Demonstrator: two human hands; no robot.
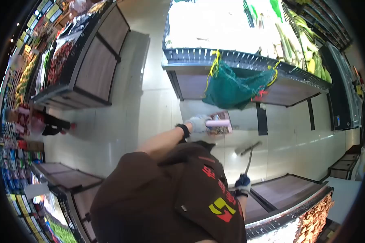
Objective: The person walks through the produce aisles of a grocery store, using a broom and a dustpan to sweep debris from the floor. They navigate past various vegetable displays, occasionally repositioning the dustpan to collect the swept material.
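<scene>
My left hand (198, 123), in a pale glove with a black band at the wrist, is closed on a pink-handled dustpan (220, 123). Mottled bits show around the handle, too small to name. My right hand (242, 182), in a dark blue and white glove, grips a thin-handled tool (249, 158) with a narrow dark bar at its far end, over the floor. A green mesh bag (235, 87) hangs by yellow ties from the produce stand, just beyond the dustpan.
A produce stand (247, 58) with white and green vegetables is ahead. Another wooden stand (97, 60) is at the left. Behind on the right is a stand with brown produce (315, 218). Pale tiled floor (158, 105) lies between. A person (48, 123) is at the far left.
</scene>
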